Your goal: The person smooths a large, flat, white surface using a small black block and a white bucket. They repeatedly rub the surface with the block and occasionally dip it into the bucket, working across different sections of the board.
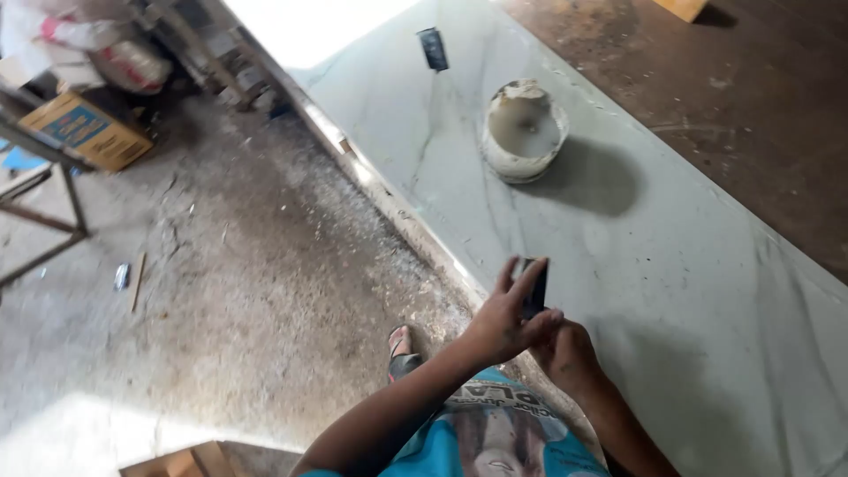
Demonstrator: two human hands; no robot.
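While your two hands meet over the near edge of the pale slab [671,265], your left hand [503,318] is clamped on a small dark flat object [535,291], thumb and fingers pinching its upright sides. Your right hand [565,353] touches the left from below, its fingers curled in at the object's lower end; whether they grip it or merely rest there cannot be told. The object is thin, rectangular and black, held just above the slab's edge.

That slab is smooth and stone-like, grey-green with faint darker veins running lengthwise, and it gives a dull sheen. On it, well apart from your hands, stands a round white bucket [523,132], its rim crusted and chipped, with pale paste inside. Further along lies a second small dark rectangular thing [433,49]. Beyond the slab is a brown, scuffed wooden surface [751,106].

To your left the concrete floor [221,291] is rough, cracked and dusty. Your sandalled foot [402,349] stands on it beside the slab. At the far left sits a cardboard box [84,132], yellow-brown with a blue label panel on its top face, next to a thin metal frame [44,221]. Your shirt [495,437] is turquoise with a printed picture.
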